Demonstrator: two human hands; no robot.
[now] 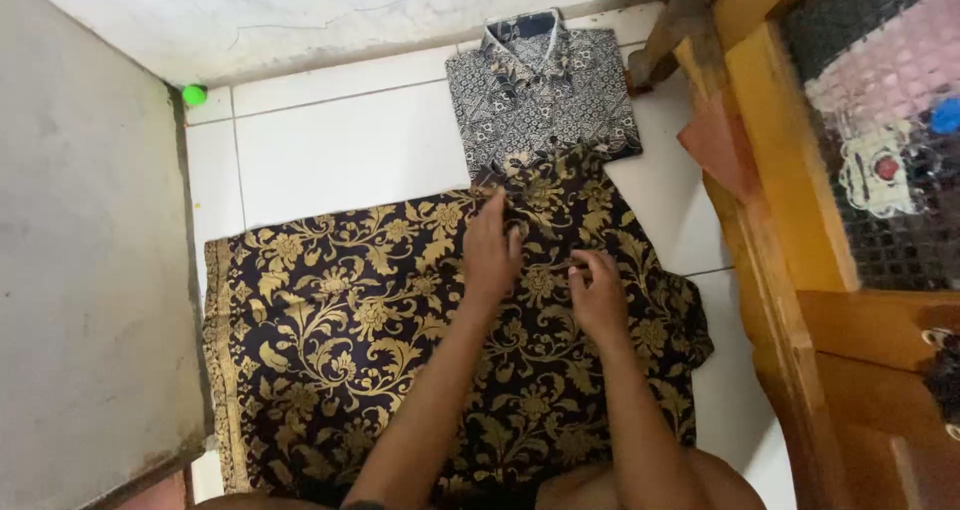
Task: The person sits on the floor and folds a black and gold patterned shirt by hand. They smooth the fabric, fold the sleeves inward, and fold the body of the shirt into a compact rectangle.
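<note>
Here, spread flat on the white tiled floor [340, 150]: a dark shirt with gold floral print [380, 350], collar end toward the far side, hem end near. Left hand [492, 250] lying palm down on the cloth near the collar, fingers together and stretched out, pressing rather than gripping. Right hand [598, 292] just to the right of it, fingers curled, thumb and forefinger seemingly pinched on a small fold or the button strip; whether cloth is truly caught between them, impossible to tell from this angle. Hands close but apart.

Beyond, on the far side, touching or slightly overlapping the collar: a folded grey patterned shirt [540, 90]. To the right, a wooden door frame [770, 230]; to the left, a grey concrete slab [90, 270]; far left by the wall, a small green ball [194, 95].

Likely risks, as a judgement: cloth bunching under the flat left palm and creasing if the pinch pulls sideways; the right sleeve [680, 320], already rumpled against the frame, folding in crooked; the collar dragging the folded shirt out of shape where the two meet; the hem on the near side catching under the knees.
</note>
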